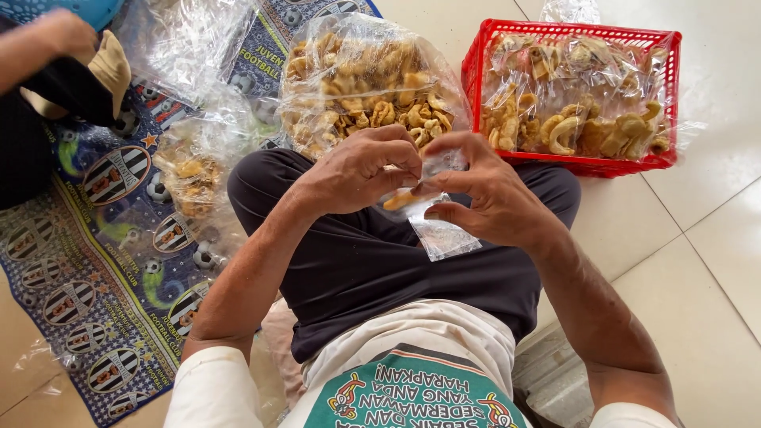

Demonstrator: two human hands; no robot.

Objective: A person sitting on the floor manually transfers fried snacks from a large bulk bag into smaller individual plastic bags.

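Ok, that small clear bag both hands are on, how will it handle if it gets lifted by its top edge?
The small clear bag looks thin and crinkled, so it would likely hang floppy. It seems to hold only one cracker piece, so probably very light. The left hand and right hand pinch its glossy film, which may be slippery.

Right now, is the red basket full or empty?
Full. The red basket is packed to its rim with clear packets of fried crackers; it stands on the tiled floor.
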